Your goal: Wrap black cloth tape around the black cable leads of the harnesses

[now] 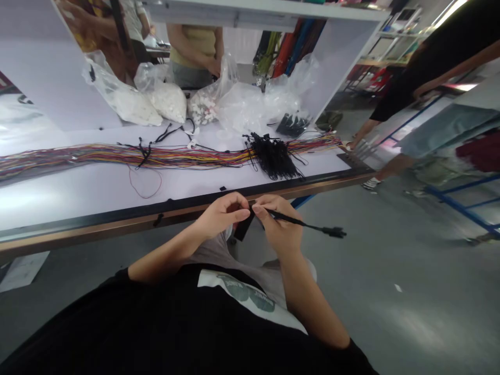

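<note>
In front of the bench edge, my right hand point(284, 226) is closed on a thin black cable point(291, 217). From that hand the cable runs to the right and ends in a black connector point(335, 232) hanging in the air. Close beside it, my left hand point(223, 216) is pinched, thumb against finger, right at the cable's near end. What lies between its fingertips is too small to make out. A dark strip point(244, 229) shows below and between the hands; whether it is held cannot be told.
Across the white bench point(195, 183) lies a long bundle of coloured wires point(175, 155) with a heap of black connectors point(275, 159). Plastic bags of white parts point(167, 101) stand behind. A person point(425, 67) is at the right, beside a blue-framed cart point(461, 208).
</note>
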Tool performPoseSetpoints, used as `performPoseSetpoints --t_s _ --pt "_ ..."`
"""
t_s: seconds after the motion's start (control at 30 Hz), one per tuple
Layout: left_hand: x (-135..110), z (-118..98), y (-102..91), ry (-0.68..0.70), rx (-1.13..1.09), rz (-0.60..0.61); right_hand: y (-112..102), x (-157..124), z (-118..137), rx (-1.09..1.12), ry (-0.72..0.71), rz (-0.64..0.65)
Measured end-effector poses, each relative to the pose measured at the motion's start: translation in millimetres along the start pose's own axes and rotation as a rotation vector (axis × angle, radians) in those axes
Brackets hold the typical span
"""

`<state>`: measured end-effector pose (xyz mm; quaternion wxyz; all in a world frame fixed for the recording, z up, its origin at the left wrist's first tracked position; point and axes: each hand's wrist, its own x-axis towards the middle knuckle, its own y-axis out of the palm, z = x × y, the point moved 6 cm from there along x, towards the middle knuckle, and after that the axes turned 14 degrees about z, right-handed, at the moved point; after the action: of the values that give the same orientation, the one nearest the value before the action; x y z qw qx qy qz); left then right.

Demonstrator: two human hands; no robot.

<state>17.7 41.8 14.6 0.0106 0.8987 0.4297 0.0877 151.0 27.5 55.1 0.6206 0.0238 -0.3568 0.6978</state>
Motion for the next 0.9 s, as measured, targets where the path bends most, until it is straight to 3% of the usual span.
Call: performPoseSetpoints --t_s 0.1,0.17,0.3,0.4,0.57,0.73,0.9 --pt "5 -2 -1.8 -0.037 0.256 -0.104 -1 -2 3 -0.095 -0.056 -0.058" --pt "5 -6 -1.9 -0.022 0.452 -0.149 1 -4 -2 -0.062 0.006 -0.061" --pt "2 -11 1.1 0.05 0.825 -0.221 15 -7 -18 0.129 0.198 0.059" --pt "1 -7 5.1 0.089 0.959 -0.257 16 -9 -19 0.144 0.209 0.02" --pt "-6 -1 3.1 0.071 0.925 -0.378 12 -11 -19 0.072 0.195 -0.101" --pt "-11 -5 -2.9 -0.002 0.747 -0.387 12 -11 -15 0.025 0.149 -0.095" --pt "-8 -4 -5.7 -0.041 0.625 -0.314 14 -12 -21 0.12 0.224 -0.075"
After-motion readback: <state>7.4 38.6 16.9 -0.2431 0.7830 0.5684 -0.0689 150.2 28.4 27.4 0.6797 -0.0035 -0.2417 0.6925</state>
